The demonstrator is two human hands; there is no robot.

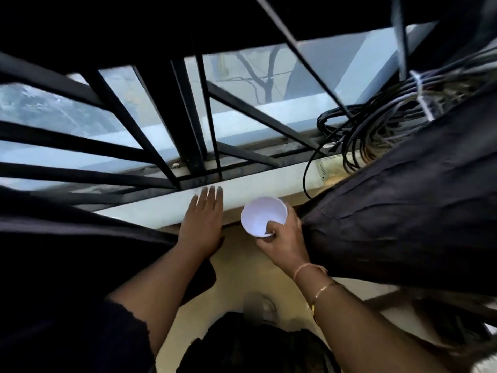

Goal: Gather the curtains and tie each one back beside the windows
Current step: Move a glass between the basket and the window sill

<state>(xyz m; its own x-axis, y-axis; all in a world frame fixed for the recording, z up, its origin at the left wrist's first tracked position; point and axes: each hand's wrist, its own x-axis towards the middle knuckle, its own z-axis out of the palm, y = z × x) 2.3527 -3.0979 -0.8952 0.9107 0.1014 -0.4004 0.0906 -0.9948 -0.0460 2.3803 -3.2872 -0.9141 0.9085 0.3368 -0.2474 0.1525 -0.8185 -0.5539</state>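
A dark curtain (398, 224) hangs bunched at the right of the window, and another dark curtain (67, 251) lies gathered at the left. My left hand (203, 224) rests flat on the white window sill (250, 184), fingers straight. My right hand (282, 243) grips the rim of a small white cup (262, 214), thumb inside it, just below the sill and next to the right curtain.
Black metal window bars (188, 125) cover the glass beyond the sill. A thick bundle of black cables (376, 122), bound with a white tie, hangs at the upper right above the right curtain. A beige wall (242, 265) runs below the sill.
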